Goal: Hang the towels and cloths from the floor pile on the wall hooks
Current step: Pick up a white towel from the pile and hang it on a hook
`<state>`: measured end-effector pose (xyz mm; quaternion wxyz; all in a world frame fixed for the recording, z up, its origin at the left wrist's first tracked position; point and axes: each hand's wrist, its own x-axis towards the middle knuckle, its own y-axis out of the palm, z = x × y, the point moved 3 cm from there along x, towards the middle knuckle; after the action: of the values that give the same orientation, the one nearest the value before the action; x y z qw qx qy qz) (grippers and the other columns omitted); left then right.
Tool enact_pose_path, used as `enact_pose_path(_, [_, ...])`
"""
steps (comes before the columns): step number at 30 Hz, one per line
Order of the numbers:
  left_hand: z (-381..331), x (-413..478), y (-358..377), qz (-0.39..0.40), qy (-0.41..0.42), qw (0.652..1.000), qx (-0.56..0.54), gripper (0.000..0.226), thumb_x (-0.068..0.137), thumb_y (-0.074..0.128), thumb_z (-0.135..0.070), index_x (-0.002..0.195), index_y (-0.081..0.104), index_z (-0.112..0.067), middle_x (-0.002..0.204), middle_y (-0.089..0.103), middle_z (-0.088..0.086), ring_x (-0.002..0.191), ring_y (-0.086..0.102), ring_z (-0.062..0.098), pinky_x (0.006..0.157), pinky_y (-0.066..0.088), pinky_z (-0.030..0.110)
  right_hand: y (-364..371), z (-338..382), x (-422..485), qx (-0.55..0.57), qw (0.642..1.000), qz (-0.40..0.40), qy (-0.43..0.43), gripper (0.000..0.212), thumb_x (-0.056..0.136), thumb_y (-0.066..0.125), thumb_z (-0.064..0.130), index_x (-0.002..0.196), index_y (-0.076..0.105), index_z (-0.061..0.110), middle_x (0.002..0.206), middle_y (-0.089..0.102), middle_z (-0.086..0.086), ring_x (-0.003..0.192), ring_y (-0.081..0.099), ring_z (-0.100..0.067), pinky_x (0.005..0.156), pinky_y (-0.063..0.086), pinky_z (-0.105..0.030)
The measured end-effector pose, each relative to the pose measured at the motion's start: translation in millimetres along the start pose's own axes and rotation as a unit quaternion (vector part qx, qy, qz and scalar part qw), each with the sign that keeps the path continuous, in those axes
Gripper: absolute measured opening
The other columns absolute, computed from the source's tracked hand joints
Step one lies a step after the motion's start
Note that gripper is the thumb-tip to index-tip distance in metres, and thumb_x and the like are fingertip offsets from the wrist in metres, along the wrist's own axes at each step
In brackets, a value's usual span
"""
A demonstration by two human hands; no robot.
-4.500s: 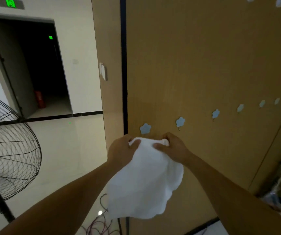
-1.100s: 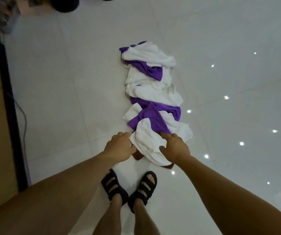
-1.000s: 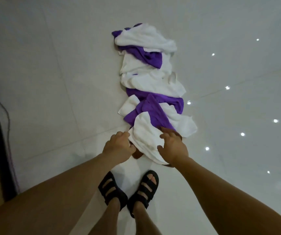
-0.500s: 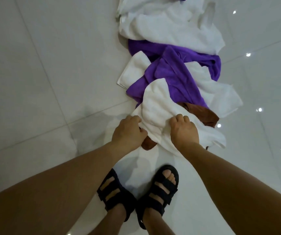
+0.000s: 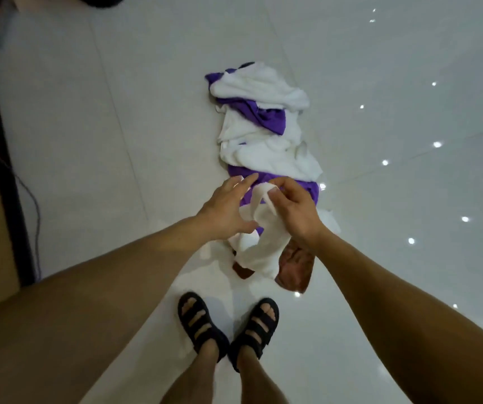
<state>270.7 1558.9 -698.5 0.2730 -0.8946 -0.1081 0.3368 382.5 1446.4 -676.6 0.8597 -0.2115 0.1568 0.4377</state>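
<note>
Half a second earlier both hands had gripped the white cloth [image 5: 265, 246] low on the floor pile [image 5: 263, 153]; now it was raised at the centre of the frame, its top corner pinched by the right hand [image 5: 295, 211], while the left hand [image 5: 225, 211] had let go and spread open just left of it, so the pick-up seemed nearly done, with the hooks out of view. The cloth hung as a soft, twisted strip, its lower end draped on a brown cloth [image 5: 295, 266], the remaining white and purple pieces trailing toward the upper centre.
</note>
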Motion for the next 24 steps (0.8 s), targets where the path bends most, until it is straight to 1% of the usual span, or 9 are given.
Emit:
enact_pose_path(3, [-58, -39, -85, -0.004, 0.037, 0.999, -0.018, 0.056, 0.074, 0.075, -0.031, 0.126, 0.053, -0.028, 0.136, 0.05, 0.0, 0.124, 0.048, 0.02, 0.096, 0.045, 0.036, -8, 116, -28, 0.039, 0.998, 0.044, -0.028, 0.015, 0.093, 0.057, 0.014, 0.086, 0.067, 0.023, 0.087, 0.069, -0.004, 0.083, 0.065, -0.018, 0.08, 0.053, -0.037])
enact_pose_path(5, [-89, -71, -139, -0.011, 0.031, 0.998, -0.049, 0.023, 0.081, 0.067, -0.026, 0.103, 0.06, -0.028, 0.106, 0.064, -0.002, 0.1, 0.061, 0.02, 0.076, 0.049, 0.028, -13, 183, -46, 0.055, 0.994, 0.077, -0.047, 0.012, 0.09, 0.062, 0.019, 0.08, 0.068, 0.022, 0.083, 0.068, -0.005, 0.08, 0.064, -0.02, 0.079, 0.052, -0.039])
enact_pose_path(6, [-103, -89, -167, -0.028, 0.02, 0.996, -0.077, 0.017, 0.083, 0.063, -0.026, 0.1, 0.061, -0.029, 0.1, 0.066, -0.002, 0.095, 0.062, 0.019, 0.073, 0.048, 0.027, -16, 214, -55, 0.055, 0.993, 0.09, -0.059, 0.009, 0.088, 0.066, 0.025, 0.081, 0.067, 0.02, 0.082, 0.069, -0.003, 0.079, 0.065, -0.018, 0.075, 0.052, -0.038])
enact_pose_path(9, [-143, -143, -251, -0.101, 0.007, 0.981, -0.167, 0.028, 0.082, 0.059, -0.035, 0.106, 0.063, -0.021, 0.101, 0.068, 0.003, 0.093, 0.065, 0.021, 0.077, 0.054, 0.037, -18, 296, -81, 0.022, 0.988, 0.105, -0.111, 0.031, 0.073, 0.081, 0.035, 0.097, 0.066, 0.025, 0.091, 0.071, 0.007, 0.082, 0.069, -0.01, 0.071, 0.057, -0.027])
enact_pose_path(12, [-180, -198, -321, -0.158, 0.015, 0.962, -0.222, 0.03, 0.079, 0.057, -0.038, 0.099, 0.062, -0.017, 0.094, 0.068, 0.006, 0.085, 0.067, 0.024, 0.071, 0.056, 0.039, -5, 352, -109, -0.04, 0.981, 0.137, -0.133, 0.053, 0.064, 0.088, 0.035, 0.108, 0.06, 0.031, 0.093, 0.07, 0.016, 0.084, 0.068, -0.003, 0.066, 0.056, -0.019])
enact_pose_path(17, [-224, -266, -395, -0.25, 0.024, 0.871, -0.422, 0.022, 0.081, 0.058, -0.021, 0.098, 0.067, -0.01, 0.086, 0.072, 0.008, 0.074, 0.07, 0.022, 0.062, 0.054, 0.032, 33, 398, -138, -0.06, 0.971, 0.171, -0.157, 0.053, 0.057, 0.089, 0.042, 0.104, 0.068, 0.03, 0.098, 0.074, 0.012, 0.089, 0.07, -0.006, 0.078, 0.059, -0.028])
enact_pose_path(20, [-246, -303, -420, -0.273, 0.041, 0.802, -0.529, 0.009, 0.087, 0.054, -0.01, 0.092, 0.062, -0.009, 0.09, 0.072, 0.013, 0.076, 0.071, 0.025, 0.06, 0.057, 0.039, 53, 429, -150, -0.061, 0.965, 0.162, -0.198, 0.039, 0.061, 0.084, 0.039, 0.095, 0.065, 0.036, 0.089, 0.072, 0.018, 0.083, 0.067, 0.002, 0.062, 0.053, -0.013])
enact_pose_path(22, [-253, -328, -431, -0.293, 0.065, 0.766, -0.569, 0.009, 0.089, 0.057, -0.009, 0.098, 0.059, -0.007, 0.105, 0.067, 0.019, 0.094, 0.068, 0.031, 0.07, 0.059, 0.044, 58, 455, -155, -0.073, 0.964, 0.14, -0.215, 0.013, 0.078, 0.072, 0.029, 0.082, 0.061, 0.032, 0.081, 0.067, 0.012, 0.075, 0.064, -0.006, 0.06, 0.049, -0.018])
enact_pose_path(24, [-254, -349, -433, -0.289, 0.09, 0.767, -0.566, 0.029, 0.09, 0.064, -0.02, 0.114, 0.057, -0.007, 0.118, 0.064, 0.018, 0.108, 0.063, 0.032, 0.087, 0.055, 0.045, 60, 474, -157, -0.042, 0.966, 0.136, -0.217, 0.017, 0.09, 0.061, 0.017, 0.075, 0.055, 0.023, 0.077, 0.059, 0.0, 0.073, 0.057, -0.02, 0.069, 0.048, -0.03])
